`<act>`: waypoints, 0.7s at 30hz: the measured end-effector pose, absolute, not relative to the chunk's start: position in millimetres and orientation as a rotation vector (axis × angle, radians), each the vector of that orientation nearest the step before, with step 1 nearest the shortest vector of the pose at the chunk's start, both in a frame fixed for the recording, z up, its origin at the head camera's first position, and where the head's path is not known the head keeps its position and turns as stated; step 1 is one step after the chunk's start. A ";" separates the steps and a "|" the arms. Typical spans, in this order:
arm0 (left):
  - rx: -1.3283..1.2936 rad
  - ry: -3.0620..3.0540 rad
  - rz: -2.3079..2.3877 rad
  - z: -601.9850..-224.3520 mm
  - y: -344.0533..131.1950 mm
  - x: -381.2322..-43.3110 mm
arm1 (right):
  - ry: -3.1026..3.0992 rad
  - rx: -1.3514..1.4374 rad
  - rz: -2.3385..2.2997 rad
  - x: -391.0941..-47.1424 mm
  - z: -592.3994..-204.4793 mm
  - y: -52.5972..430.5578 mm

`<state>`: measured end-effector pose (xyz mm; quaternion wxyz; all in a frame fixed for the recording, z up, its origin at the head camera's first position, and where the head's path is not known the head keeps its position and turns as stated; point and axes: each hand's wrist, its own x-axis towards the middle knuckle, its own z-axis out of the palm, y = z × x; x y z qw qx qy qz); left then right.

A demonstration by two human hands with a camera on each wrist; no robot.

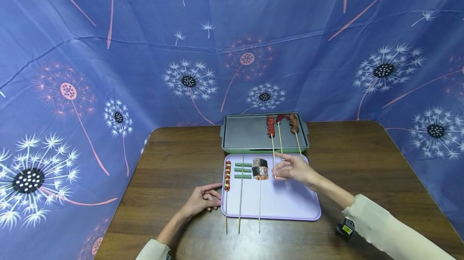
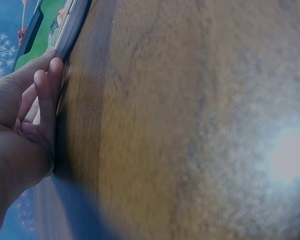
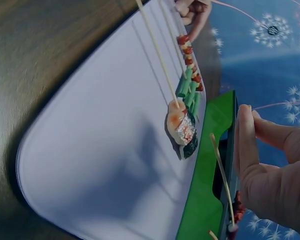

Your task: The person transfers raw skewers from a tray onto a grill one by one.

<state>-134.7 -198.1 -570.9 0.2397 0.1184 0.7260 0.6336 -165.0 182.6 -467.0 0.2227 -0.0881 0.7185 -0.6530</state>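
Observation:
My right hand (image 1: 295, 168) holds the thin wooden stick of a red meat skewer (image 1: 270, 126), whose meat lies on the grey griddle (image 1: 243, 131). Beside it on the griddle are a dark red curled skewer (image 1: 282, 118) and a brown meatball skewer (image 1: 294, 123). At the left edge of the lilac tray (image 1: 286, 207), my left hand (image 1: 203, 200) rests its fingertips on the rim. On that tray lie a red-and-yellow skewer (image 1: 227, 175), a green bean-like skewer (image 1: 243, 170) and a fish-like skewer (image 3: 182, 127) with dark, silvery skin.
The griddle's green side (image 3: 200, 175) stands close behind the tray. Three sticks overhang the tray's front edge. Around them is a brown wooden table (image 1: 163, 163), with a blue dandelion-print cloth (image 1: 152, 70) behind and at the sides.

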 end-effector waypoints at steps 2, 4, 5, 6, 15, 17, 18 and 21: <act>0.324 1.983 1.735 -570.5 -198.0 -134.4 | 2.051 -0.264 -1.765 -165.3 -466.9 181.3; 0.343 1.983 1.741 -569.4 -197.4 -134.8 | 2.106 -0.282 -1.733 -166.7 -466.7 180.6; 0.350 1.984 1.744 -568.9 -197.1 -135.1 | 2.131 -0.279 -1.718 -167.8 -466.6 180.4; 0.358 1.984 1.748 -568.3 -196.8 -135.5 | 2.154 -0.276 -1.703 -168.9 -466.4 180.1; 0.350 1.996 1.736 -567.2 -195.5 -135.1 | 2.260 -0.293 -1.615 -172.4 -468.7 179.6; 0.348 2.005 1.730 -567.8 -195.3 -134.3 | 2.254 -0.297 -1.619 -172.2 -469.6 180.3; 0.346 2.005 1.729 -567.9 -195.3 -133.9 | 2.254 -0.298 -1.617 -172.0 -469.7 180.8; 0.347 2.000 1.734 -567.8 -195.5 -133.2 | 2.260 -0.299 -1.611 -171.7 -469.2 182.4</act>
